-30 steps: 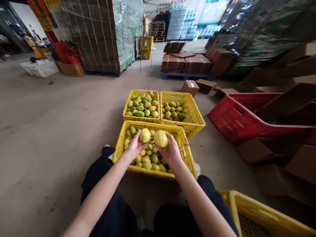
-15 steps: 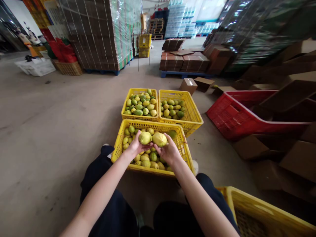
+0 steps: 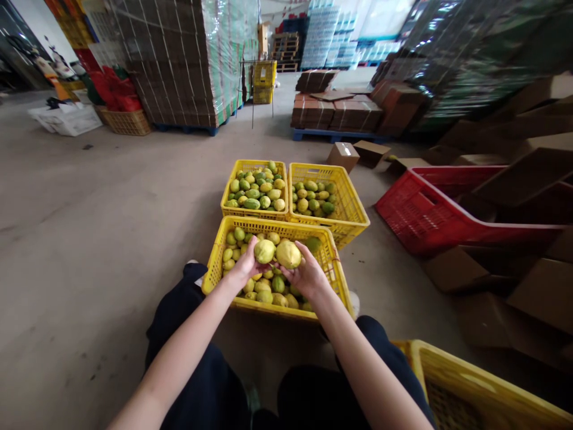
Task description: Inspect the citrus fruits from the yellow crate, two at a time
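My left hand (image 3: 246, 263) holds a yellow-green fruit (image 3: 264, 251). Beside it, my right hand (image 3: 306, 274) is closed round a slightly larger, yellower fruit (image 3: 288, 255). Both hands are held above the near yellow crate (image 3: 273, 223), their fingertips close together under the fruits. Many green and yellow fruits (image 3: 264, 296) lie inside that crate, partly hidden by my hands. Behind it stand two more yellow crates: the left one (image 3: 253, 212) is full of similar fruits, while the right one (image 3: 353, 206) has fruits mostly on its left side.
A red crate (image 3: 403, 209) with cardboard stands at the right, among loose cardboard boxes (image 3: 452, 267). Another yellow crate (image 3: 483, 382) is at the lower right. Farther back are flattened cartons on a blue pallet (image 3: 335, 134) and a wrapped stack (image 3: 165, 60).
The fruit in my left hand has turned slightly and moved a little right. My right hand's fruit has tilted a bit. Both hands keep their hold.
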Demonstrator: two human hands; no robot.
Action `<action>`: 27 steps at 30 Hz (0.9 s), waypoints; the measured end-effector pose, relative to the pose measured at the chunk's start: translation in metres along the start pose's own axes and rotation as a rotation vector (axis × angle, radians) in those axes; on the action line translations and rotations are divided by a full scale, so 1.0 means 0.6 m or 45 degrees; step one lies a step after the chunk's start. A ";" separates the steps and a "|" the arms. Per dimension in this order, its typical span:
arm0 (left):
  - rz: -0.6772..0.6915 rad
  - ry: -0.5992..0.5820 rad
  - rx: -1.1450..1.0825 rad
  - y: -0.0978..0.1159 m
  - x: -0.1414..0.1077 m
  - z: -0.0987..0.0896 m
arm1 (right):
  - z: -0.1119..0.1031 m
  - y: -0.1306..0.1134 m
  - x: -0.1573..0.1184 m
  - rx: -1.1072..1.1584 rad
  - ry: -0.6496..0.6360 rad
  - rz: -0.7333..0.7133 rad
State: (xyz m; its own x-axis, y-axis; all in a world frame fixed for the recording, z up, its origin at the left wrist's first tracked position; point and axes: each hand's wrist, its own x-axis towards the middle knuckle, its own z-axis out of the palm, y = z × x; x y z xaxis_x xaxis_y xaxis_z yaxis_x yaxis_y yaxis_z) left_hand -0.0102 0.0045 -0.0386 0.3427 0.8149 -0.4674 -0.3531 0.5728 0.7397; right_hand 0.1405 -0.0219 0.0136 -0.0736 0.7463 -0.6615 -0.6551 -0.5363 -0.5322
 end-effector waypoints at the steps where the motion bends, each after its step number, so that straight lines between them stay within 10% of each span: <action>1: 0.004 0.016 0.001 -0.001 0.001 0.000 | 0.000 0.001 0.001 -0.007 -0.001 0.006; 12: 0.216 0.200 0.100 -0.006 0.004 0.009 | -0.006 0.011 0.010 -0.127 0.023 -0.015; 19: 1.004 0.309 0.495 0.003 -0.004 0.008 | -0.027 0.025 0.032 -0.715 0.239 -1.043; 27: 1.101 0.313 0.391 0.016 -0.022 0.022 | -0.025 0.027 0.021 -0.981 0.284 -1.518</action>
State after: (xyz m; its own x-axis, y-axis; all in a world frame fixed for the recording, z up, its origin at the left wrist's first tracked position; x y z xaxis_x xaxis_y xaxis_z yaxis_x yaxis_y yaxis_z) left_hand -0.0068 -0.0019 -0.0193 -0.1355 0.9616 0.2387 -0.1428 -0.2573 0.9557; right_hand 0.1405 -0.0271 -0.0114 0.3837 0.8564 0.3454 0.3270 0.2238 -0.9181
